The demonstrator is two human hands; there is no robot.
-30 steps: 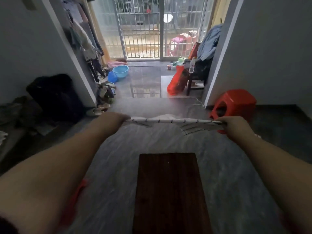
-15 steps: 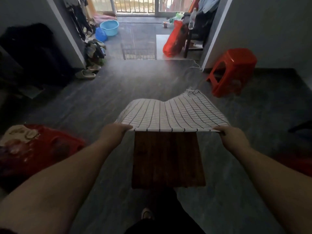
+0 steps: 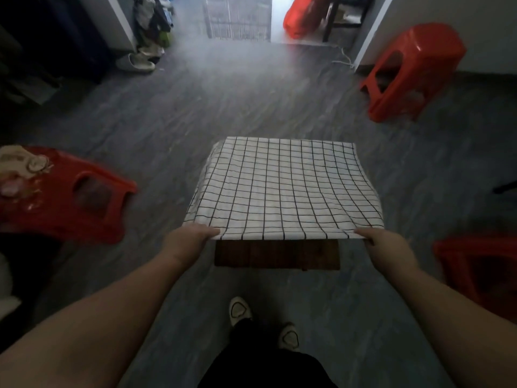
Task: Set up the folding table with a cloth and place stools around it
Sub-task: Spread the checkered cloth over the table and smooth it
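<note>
A white cloth with a black grid (image 3: 282, 189) lies spread over most of the dark wooden folding table (image 3: 277, 254), whose near strip still shows. My left hand (image 3: 187, 242) pinches the cloth's near left corner and my right hand (image 3: 384, 245) pinches its near right corner. Three red plastic stools stand around: one at the left (image 3: 92, 203) with rags on top, one at the far right (image 3: 414, 71), one at the near right (image 3: 478, 264), partly cut off.
Grey floor surrounds the table. Shoes and hanging clothes (image 3: 148, 32) sit at the far left by a wall corner. A red bag (image 3: 305, 18) and a dark chair stand in the doorway ahead. My feet (image 3: 263, 323) are just behind the table.
The cloth, first held taut in the air, has billowed forward and settled flat over the table. My hands came down and toward me, and my view tilted downward.
</note>
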